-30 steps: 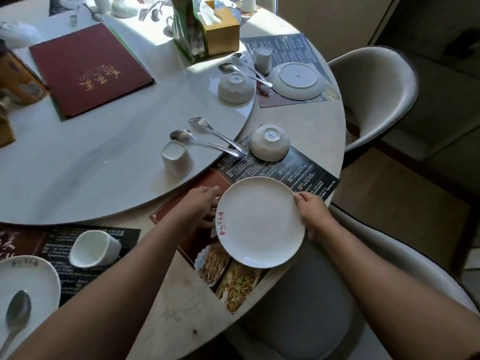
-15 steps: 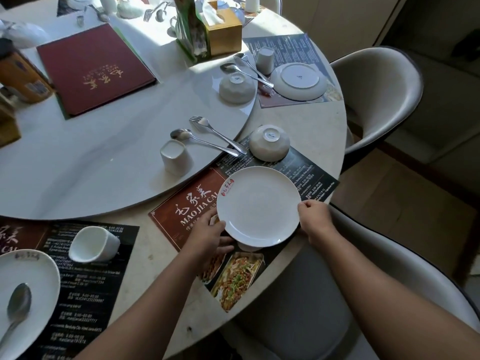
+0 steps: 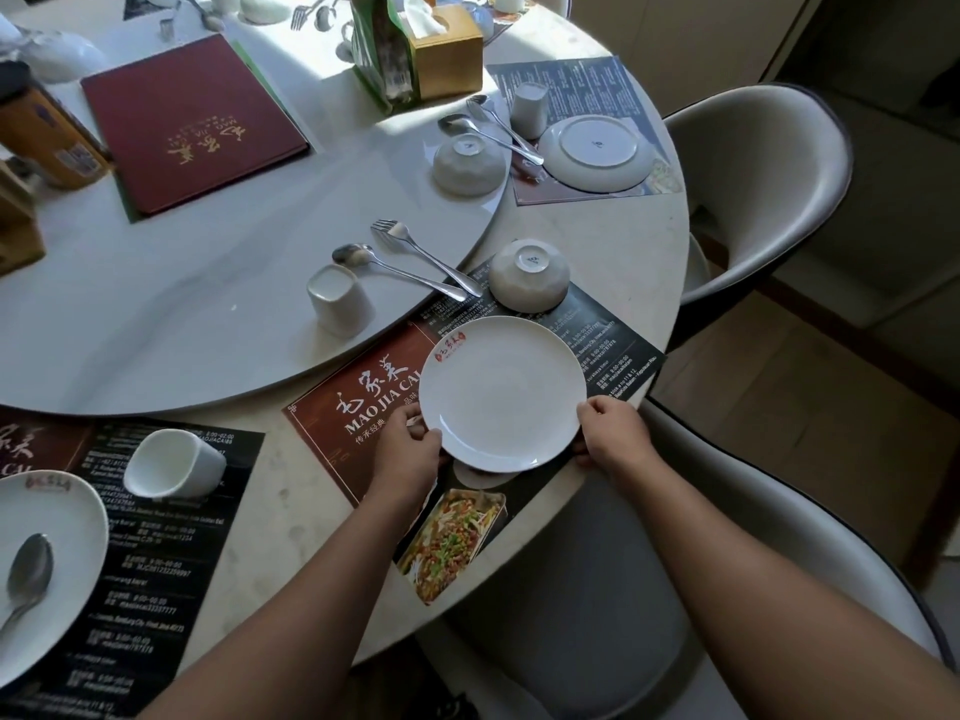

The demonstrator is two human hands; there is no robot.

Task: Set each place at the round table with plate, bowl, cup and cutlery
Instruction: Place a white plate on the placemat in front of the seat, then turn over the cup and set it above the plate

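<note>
A white plate [image 3: 501, 392] with a red logo at its far left rim sits face up over the dark placemat [image 3: 358, 407] at the near table edge. My left hand [image 3: 408, 449] grips its near left rim and my right hand [image 3: 610, 433] grips its near right rim. Beyond the plate an upturned bowl [image 3: 527, 275] stands on the mat. An upturned cup [image 3: 337, 301], a spoon [image 3: 395, 270] and a fork [image 3: 426, 254] lie on the white turntable [image 3: 182, 314].
Far right, another place has an upturned plate [image 3: 597, 153], bowl [image 3: 470, 163], cup [image 3: 529, 109] and cutlery. Near left lie a cup on its side [image 3: 171, 465] and a plate with a spoon [image 3: 47, 553]. A red menu [image 3: 192, 116], tissue box [image 3: 449, 52] and grey chairs [image 3: 758, 163] surround.
The plate has turned so its red logo went from the left side to the far left rim, and it moved farther onto the mat. Both hands shifted to its near rim.
</note>
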